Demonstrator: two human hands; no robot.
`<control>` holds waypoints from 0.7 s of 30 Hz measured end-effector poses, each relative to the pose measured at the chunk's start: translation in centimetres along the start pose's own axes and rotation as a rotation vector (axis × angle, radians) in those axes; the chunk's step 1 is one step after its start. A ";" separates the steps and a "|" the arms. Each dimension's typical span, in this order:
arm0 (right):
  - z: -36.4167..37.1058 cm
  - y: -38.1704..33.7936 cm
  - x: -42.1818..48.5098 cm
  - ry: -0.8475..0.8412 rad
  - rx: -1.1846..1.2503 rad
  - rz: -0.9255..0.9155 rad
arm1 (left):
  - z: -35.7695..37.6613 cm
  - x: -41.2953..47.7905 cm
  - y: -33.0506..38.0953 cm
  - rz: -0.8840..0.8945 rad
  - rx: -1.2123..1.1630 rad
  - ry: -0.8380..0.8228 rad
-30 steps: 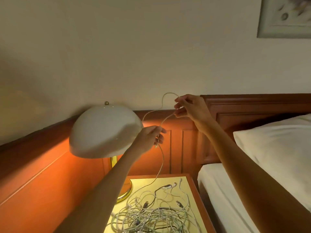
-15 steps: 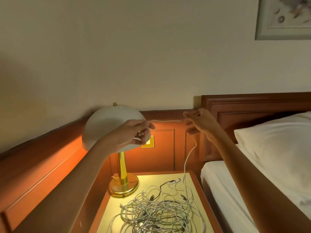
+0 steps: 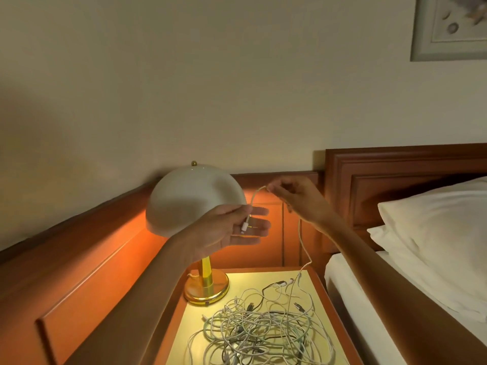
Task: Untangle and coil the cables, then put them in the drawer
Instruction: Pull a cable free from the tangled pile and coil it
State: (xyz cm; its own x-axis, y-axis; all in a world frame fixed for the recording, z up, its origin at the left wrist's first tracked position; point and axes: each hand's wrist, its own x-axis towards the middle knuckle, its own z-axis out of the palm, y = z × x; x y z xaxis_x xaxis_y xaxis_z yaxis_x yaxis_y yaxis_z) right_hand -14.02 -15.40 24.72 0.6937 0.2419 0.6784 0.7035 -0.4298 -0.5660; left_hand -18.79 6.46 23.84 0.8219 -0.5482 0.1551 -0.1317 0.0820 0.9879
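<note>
I'm seeing a bedroom; hotel room or home, I can't tell which. The bed is on my right with a white sheet and a white pillow, backed by a dark moulded wooden headboard against the wall. Matching wood panelling runs along the wall to the left. A nightstand sits just beside the bed, with a wooden rim and a yellowish top. On it stands a table lamp with a brass base, brass stem and white dome shade, lit and throwing an orange glow on the panelling. A framed picture hangs upper right on the plain cream wall.
</note>
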 end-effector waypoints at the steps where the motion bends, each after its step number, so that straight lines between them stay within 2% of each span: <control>1: 0.1 -0.4 0.5 0.026 -0.040 -0.043 | 0.1 -0.2 -0.1 -0.001 0.006 -0.029; 4: 0.8 -1.5 1.5 0.073 -0.108 -0.079 | 0.9 -0.6 0.2 0.053 -0.028 -0.087; 7: 2.0 -1.4 0.7 0.077 -0.085 -0.062 | 1.5 -0.3 0.9 0.181 -0.133 -0.065; 11: 5.4 -0.5 -3.5 0.024 -0.001 0.041 | 0.0 1.3 0.8 0.356 -0.416 0.071; 13: 6.9 -0.2 -5.8 -0.043 -0.053 0.081 | -0.9 2.4 -0.3 0.387 -0.420 0.197; 15: 7.8 -0.7 -7.9 -0.170 -0.128 0.113 | -1.6 3.1 -1.9 0.401 -0.351 0.312; 17: 7.6 -1.8 -8.9 -0.266 -0.221 0.135 | -2.3 3.4 -3.3 0.388 -0.154 0.368; 19: 6.3 -3.1 -8.4 -0.265 -0.438 0.092 | -2.7 3.1 -4.3 0.310 0.123 0.335; 21: 4.2 -4.1 -6.6 -0.236 -0.626 0.027 | -2.8 2.6 -4.8 0.186 0.272 0.208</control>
State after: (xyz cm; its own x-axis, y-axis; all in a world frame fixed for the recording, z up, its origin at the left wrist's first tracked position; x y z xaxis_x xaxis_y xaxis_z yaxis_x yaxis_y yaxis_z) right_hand -20.81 -11.63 20.58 0.7752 0.3770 0.5068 0.5121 -0.8449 -0.1548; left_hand -14.42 6.97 19.47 0.8612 -0.3618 0.3570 -0.4084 -0.0744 0.9098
